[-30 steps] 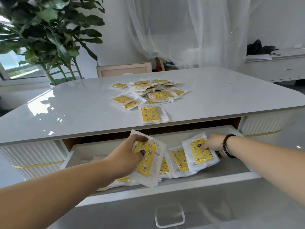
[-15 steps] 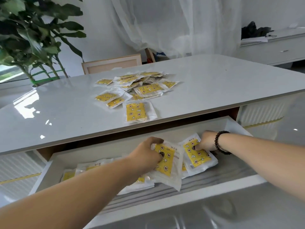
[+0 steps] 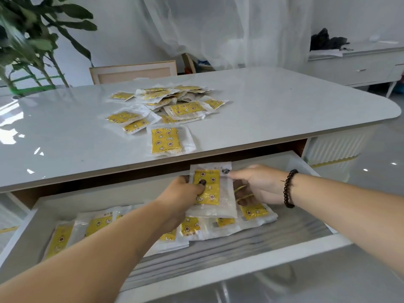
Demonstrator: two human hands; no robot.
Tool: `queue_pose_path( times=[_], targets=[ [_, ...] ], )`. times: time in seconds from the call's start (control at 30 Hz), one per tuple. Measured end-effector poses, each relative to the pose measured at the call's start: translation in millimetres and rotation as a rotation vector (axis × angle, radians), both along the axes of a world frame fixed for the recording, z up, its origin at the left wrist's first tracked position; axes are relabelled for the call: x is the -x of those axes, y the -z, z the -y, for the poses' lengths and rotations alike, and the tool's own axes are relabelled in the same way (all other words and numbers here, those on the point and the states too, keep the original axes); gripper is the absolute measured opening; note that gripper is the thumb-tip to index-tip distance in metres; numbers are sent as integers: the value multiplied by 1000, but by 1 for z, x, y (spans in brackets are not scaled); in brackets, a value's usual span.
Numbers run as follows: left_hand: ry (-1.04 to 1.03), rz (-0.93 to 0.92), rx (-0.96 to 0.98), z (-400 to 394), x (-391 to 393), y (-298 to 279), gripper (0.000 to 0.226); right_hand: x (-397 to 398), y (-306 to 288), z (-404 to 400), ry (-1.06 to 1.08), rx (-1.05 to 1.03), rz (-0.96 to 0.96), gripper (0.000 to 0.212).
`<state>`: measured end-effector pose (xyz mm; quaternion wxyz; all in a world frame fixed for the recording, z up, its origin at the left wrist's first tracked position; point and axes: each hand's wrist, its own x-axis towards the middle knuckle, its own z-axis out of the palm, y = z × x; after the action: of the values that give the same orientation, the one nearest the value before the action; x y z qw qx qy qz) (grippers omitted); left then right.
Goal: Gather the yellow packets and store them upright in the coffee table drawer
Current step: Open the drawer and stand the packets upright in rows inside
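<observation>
Bench (image 3: 262, 110): loose heap of yellow packets (image 3: 172, 106) on top. Drawer (image 3: 240, 261) pulled out, more packets lying flat inside. Left hand (image 3: 185, 193) grips one upright packet (image 3: 211, 189) over the drawer; right hand (image 3: 255, 184) pinches its top corner. Bead bracelet (image 3: 288, 189) on right wrist.

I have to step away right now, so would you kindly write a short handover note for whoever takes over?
Left hand grips an upright yellow packet over the open drawer. Right hand pinches its top edge.
Done: several packets in the drawer are in, though they lie leaning, not clearly upright.
Left: stand those up, then bring the pile on the table and the nearest single packet over from the tabletop.
</observation>
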<state>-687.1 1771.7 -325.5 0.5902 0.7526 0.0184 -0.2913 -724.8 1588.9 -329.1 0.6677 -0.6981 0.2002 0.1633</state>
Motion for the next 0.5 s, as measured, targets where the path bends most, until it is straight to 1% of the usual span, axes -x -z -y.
queue_pose_path(
  times=[0.03, 0.07, 0.13, 0.17, 0.23, 0.3, 0.37, 0.43, 0.5],
  targets=[
    [0, -4, 35, 2, 0, 0, 33, -1, 0, -3, 5, -5, 34, 11],
    [7, -6, 65, 4, 1, 1, 28, -1, 0, -5, 35, -7, 60, 9],
    [47, -16, 114, 5, 4, 1, 20, -3, 0, -4, 111, 2, 91, 17],
    [79, -14, 123, 4, 5, 2, 19, -4, -1, -2, 140, 9, 95, 21],
    [138, 7, 122, 4, 6, 1, 25, -2, -4, 1, 164, -28, 84, 21],
    [165, 14, 152, 4, 8, 0, 32, 1, -6, 6, 128, -106, 71, 17],
    [183, 13, 173, 4, 10, -1, 33, 2, -7, 9, 79, -132, 57, 25],
    [171, 4, 170, 3, 11, -2, 27, 1, -4, 16, 79, -81, 44, 32],
    [129, -1, 165, 2, 9, -2, 23, -3, -4, 26, 148, 44, -15, 37]
  ],
)
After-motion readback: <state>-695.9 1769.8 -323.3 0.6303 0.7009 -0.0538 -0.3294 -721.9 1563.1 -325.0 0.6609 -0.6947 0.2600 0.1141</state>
